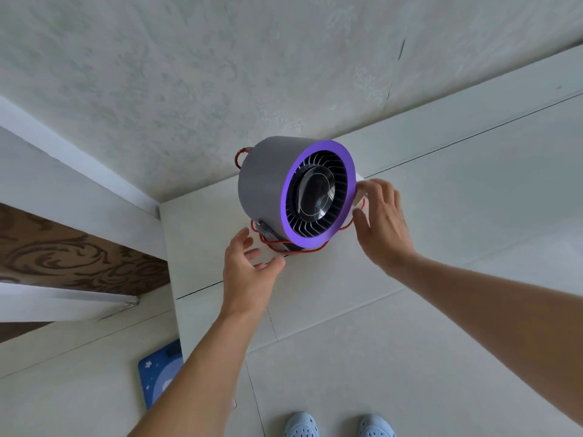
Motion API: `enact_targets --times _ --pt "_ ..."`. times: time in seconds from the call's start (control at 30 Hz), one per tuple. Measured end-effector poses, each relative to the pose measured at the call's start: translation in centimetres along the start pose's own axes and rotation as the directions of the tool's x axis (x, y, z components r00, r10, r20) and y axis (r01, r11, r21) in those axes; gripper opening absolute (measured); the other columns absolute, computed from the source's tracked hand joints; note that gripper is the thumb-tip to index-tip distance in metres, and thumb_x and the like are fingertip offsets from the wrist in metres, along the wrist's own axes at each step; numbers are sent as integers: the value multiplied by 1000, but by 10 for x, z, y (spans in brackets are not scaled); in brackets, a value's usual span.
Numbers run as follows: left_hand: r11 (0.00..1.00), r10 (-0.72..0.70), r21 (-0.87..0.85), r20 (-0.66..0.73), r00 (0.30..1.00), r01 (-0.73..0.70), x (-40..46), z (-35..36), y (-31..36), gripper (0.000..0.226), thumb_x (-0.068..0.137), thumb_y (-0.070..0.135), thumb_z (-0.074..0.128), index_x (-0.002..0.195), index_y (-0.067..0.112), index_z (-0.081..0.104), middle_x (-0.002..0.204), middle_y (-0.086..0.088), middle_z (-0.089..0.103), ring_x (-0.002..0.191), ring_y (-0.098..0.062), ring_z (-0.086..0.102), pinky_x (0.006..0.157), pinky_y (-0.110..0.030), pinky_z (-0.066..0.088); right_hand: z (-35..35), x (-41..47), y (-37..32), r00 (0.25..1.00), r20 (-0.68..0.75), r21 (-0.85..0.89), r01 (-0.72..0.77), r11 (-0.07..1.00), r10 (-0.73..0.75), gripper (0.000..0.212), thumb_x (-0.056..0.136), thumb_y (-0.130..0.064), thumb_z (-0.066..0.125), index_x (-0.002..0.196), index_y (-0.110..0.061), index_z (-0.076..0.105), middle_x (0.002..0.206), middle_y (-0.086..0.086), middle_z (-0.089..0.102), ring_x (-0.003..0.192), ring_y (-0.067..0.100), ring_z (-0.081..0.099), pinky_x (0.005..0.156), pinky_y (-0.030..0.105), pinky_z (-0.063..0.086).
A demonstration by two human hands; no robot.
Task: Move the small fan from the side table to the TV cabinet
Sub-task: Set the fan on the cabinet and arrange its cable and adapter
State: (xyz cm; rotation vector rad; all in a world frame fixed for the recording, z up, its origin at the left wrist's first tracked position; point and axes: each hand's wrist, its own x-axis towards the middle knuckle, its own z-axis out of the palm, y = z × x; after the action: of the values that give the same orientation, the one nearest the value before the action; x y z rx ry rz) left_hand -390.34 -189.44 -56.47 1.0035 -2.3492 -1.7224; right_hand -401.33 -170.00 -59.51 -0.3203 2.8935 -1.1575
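Nearest are pale blue clogs (339,425) on the tiled floor (315,373), a blue starred mat (157,370) to their left. Both forearms reach forward. The left hand (249,272), fingers spread and empty, hovers just beside the base of the small fan (293,190); the right hand (381,219), fingers apart, is at its purple rim. The fan stands near the left front corner of the pale cabinet top (441,190), red cord (280,244) looped beneath. No writing is legible. The top lies bare rightward, the textured wall (220,74) close behind.
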Motion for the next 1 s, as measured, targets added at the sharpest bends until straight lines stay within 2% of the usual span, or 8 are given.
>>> enact_targets --times 0.13,0.27,0.33,0.53,0.67,0.8,0.9,1.0 --pt "989 150 -13 110 983 -149 -11 -15 25 96 66 31 86 146 31 32 142 11 43 128 -1 44 104 -24 39 12 -43 -13 992 -20 53 -122 991 123 26 85 -9 53 110 -16 55 113 2 56 109 26 48 90 43 43" --pt "963 242 64 224 944 -262 -5 -23 37 115 53 54 84 148 40 21 150 15 34 135 3 35 107 -23 34 30 -69 -35 993 93 57 -82 995 77 28 87 -14 57 115 -21 61 114 -5 61 108 21 48 89 38 44" --pt "964 247 40 241 938 -264 3 -25 41 119 53 52 87 149 37 19 150 16 35 137 4 34 108 -23 34 41 -72 -47 987 143 67 -78 995 68 33 89 -19 57 121 -24 57 120 -7 59 109 20 46 87 36 45" --pt "954 296 -143 303 906 -264 21 -23 49 101 58 7 91 140 30 36 133 12 50 121 2 54 82 -8 48 72 -68 -76 976 94 97 -206 974 197 22 90 -31 57 111 -29 64 123 -11 59 113 19 44 81 37 48" --pt "944 318 -188 306 897 -271 25 -21 46 101 52 13 93 135 34 40 133 6 52 121 -6 56 90 -22 54 87 -67 -95 971 16 231 -234 944 237 19 89 -31 59 105 -27 68 122 -14 61 126 13 39 84 36 50" --pt "937 332 -220 303 893 -273 26 -21 45 95 52 12 91 132 32 43 132 5 53 118 -5 58 87 -23 55 94 -65 -108 936 -79 343 -298 891 343 19 90 -18 57 101 -21 71 124 -10 60 129 16 41 84 37 51" --pt "938 329 -212 295 897 -275 27 -18 38 105 52 16 92 140 26 36 137 0 49 122 -13 57 94 -36 55 88 -68 -109 941 -71 338 -289 896 330 22 92 -14 54 105 -20 71 118 -5 64 120 21 49 81 38 51" --pt "944 307 -206 253 917 -259 21 -9 33 121 48 30 93 146 40 24 145 -4 40 129 -20 52 101 -43 50 73 -69 -106 945 -8 298 -309 903 326 19 91 -8 51 100 -9 68 102 0 63 105 27 54 69 32 41"
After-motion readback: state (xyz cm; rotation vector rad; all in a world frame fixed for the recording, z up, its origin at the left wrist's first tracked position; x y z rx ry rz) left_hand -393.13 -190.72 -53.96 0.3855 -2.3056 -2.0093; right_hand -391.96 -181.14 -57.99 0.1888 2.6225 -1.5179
